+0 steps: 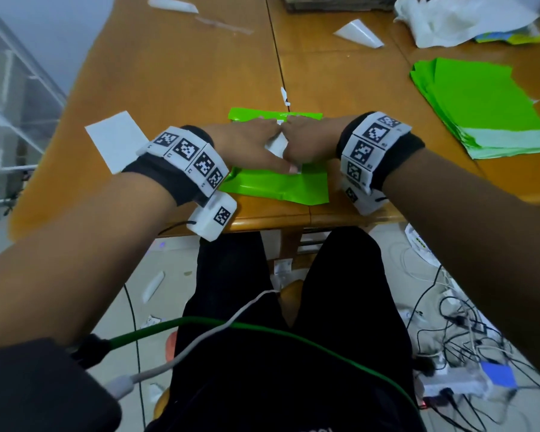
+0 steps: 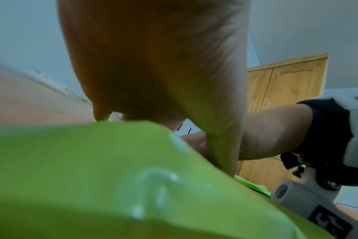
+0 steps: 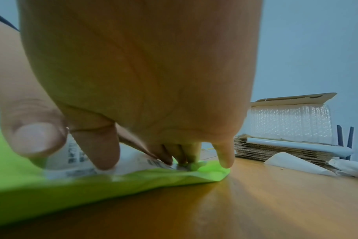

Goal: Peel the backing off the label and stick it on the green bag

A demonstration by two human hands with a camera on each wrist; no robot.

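A green bag (image 1: 275, 187) lies flat near the table's front edge. On it lies a white printed label (image 1: 276, 144), mostly hidden under both hands. My left hand (image 1: 247, 145) lies flat on the label's left half, fingers straight. My right hand (image 1: 306, 141) presses the right half, fingers stretched out. The right wrist view shows the fingertips (image 3: 104, 161) pushing down on the label (image 3: 80, 155) over the green bag (image 3: 92, 186). In the left wrist view my palm (image 2: 153, 64) hovers over the blurred green bag (image 2: 92, 177).
A white sheet (image 1: 116, 140) lies left of the bag. A stack of green bags (image 1: 483, 110) sits at the right. Peeled white backings (image 1: 359, 34) and plastic wrap (image 1: 462, 17) litter the far table (image 1: 175, 73). Flat cardboard and bubble wrap (image 3: 290, 122) stand behind. Cables cover the floor.
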